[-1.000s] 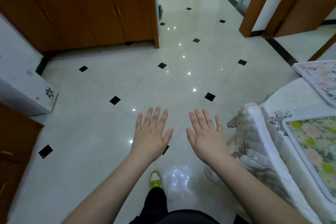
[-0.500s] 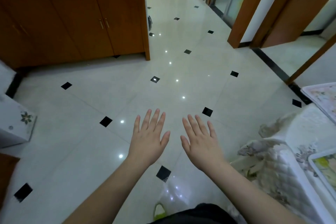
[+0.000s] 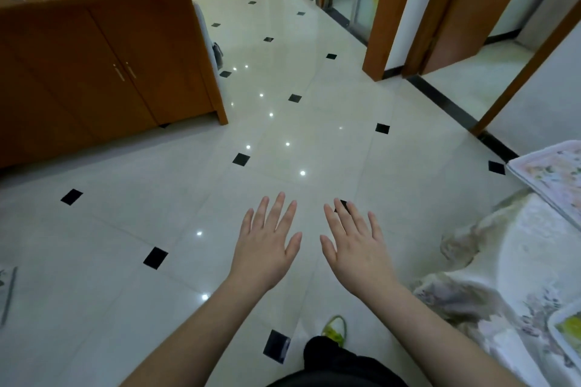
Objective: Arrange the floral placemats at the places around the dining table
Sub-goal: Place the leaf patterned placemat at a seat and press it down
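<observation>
Floral placemat (image 3: 553, 177), flat rectangle on quilted tablecloth (image 3: 518, 248); glossy tiled floor (image 3: 157, 214)

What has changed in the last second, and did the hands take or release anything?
Only the view moved: it swung away from the table, so the yellow-flowered placemat slid to the lower right corner, mostly out of view, then lifted to show more hallway. Nothing was taken or let go. The left hand and right hand stayed flat, fingers spread, empty, over the tiled floor.

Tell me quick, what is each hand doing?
Left hand: open, fingers spread, holding nothing.
Right hand: open, fingers spread, holding nothing.
</observation>
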A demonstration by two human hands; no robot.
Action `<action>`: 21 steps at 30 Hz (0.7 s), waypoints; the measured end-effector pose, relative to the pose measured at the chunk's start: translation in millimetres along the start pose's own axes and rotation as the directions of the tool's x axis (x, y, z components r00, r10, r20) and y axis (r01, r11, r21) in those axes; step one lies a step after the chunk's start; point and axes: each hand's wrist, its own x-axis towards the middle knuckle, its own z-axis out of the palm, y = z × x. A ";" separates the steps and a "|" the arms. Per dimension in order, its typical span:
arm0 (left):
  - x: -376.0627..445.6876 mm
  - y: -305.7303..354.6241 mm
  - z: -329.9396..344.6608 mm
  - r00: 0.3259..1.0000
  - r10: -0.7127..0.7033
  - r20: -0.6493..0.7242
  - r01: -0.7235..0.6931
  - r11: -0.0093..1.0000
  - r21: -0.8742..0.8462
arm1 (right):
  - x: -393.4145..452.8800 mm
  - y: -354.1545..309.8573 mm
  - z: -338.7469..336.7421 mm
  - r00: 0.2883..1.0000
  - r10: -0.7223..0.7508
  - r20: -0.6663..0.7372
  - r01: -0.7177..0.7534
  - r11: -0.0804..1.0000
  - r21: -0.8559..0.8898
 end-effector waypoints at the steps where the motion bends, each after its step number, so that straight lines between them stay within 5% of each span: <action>1: 17.7 5.5 -2.3 1.000 0.011 -0.005 -0.011 1.000 0.018 | 12.2 10.4 -2.3 1.000 0.013 -0.004 -0.013 1.000 0.008; 21: 282.1 96.7 -6.9 0.971 0.237 0.025 -0.238 0.968 0.085 | 184.7 179.4 -36.4 0.972 0.236 -0.002 -0.235 0.971 0.044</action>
